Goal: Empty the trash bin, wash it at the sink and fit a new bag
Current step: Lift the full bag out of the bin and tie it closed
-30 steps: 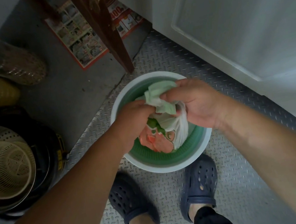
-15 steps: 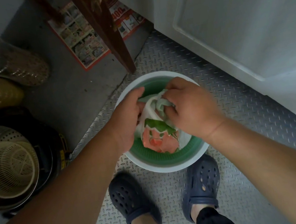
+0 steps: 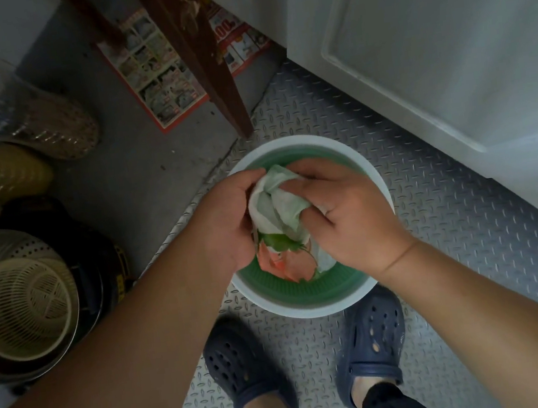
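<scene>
while left hand (image 3: 228, 219) and right hand (image 3: 347, 214) grip the bag (image 3: 278, 209) over the bin (image 3: 318, 303), a loose knot could spill trash.

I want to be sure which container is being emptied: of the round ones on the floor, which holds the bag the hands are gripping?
The white trash bin with the green inside, just ahead of the shoes. The cream slotted basket sits apart, untouched.

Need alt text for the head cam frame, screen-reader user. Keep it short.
Seen from above, a person's left hand and right hand grip the gathered top of a pale green trash bag inside a round white bin on a metal tread-plate floor. Dark clogs stand just below the bin; a cream basket sits at left.
</scene>
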